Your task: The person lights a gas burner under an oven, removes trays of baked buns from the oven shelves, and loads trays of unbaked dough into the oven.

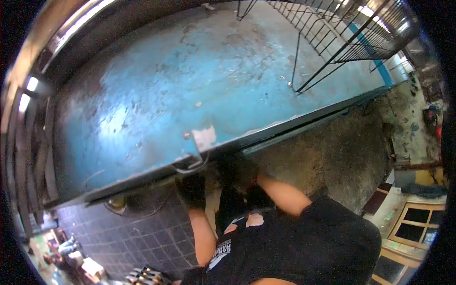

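Note:
Both hands are in dark gloves, just under the front edge of a worn blue metal tabletop (156, 104). My left hand (191, 191) is beneath a curved cable-like loop (192, 166) that hangs over the edge beside a pale bare patch. My right hand (240, 175) is farther right in the shadow under the edge, close to a slim rail (294, 137) that runs below it. Deep shade and blur hide the fingers of both hands, so I cannot see what they touch or hold.
A black wire rack (332, 45) stands on the tabletop at the right. Below the table, a round metallic object (116, 204) shows at the left, above dark floor tiles (128, 232). Wooden slats (35, 156) line the left side. A wood-framed window (415, 223) is at lower right.

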`<state>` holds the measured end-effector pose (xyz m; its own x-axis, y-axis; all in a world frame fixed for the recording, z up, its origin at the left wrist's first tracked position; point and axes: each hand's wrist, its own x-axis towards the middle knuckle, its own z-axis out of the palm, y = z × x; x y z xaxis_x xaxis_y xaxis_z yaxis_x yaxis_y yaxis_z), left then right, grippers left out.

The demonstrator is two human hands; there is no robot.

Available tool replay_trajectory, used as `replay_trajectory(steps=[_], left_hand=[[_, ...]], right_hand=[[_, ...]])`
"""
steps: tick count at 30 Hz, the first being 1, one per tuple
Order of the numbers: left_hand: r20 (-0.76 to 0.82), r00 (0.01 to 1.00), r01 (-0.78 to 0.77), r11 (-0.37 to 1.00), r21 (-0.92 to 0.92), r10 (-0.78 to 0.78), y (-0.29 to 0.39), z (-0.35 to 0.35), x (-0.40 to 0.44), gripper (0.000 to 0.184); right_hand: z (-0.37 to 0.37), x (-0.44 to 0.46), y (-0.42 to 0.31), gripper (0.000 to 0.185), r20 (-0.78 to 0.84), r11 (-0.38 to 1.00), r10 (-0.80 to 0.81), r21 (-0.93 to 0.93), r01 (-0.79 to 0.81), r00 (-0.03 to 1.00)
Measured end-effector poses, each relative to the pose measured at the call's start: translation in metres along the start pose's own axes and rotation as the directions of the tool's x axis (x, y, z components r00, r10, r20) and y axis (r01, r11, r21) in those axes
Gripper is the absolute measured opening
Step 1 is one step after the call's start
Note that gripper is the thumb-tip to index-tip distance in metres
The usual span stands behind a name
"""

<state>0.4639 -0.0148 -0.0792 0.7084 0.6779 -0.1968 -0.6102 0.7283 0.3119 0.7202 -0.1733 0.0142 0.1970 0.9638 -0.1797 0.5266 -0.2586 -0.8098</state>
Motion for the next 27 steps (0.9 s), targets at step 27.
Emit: replay_trajectory(steps=[27], left_hand=[[-0.901,0.415,0.892,0.139,0.431,0.126,-0.091,-0.166,-0.462,0.046]], right_hand=[[0.034,-0.280,0.253,0.056,0.185,0.662,0.715,-0.489,-0.568,0.675]])
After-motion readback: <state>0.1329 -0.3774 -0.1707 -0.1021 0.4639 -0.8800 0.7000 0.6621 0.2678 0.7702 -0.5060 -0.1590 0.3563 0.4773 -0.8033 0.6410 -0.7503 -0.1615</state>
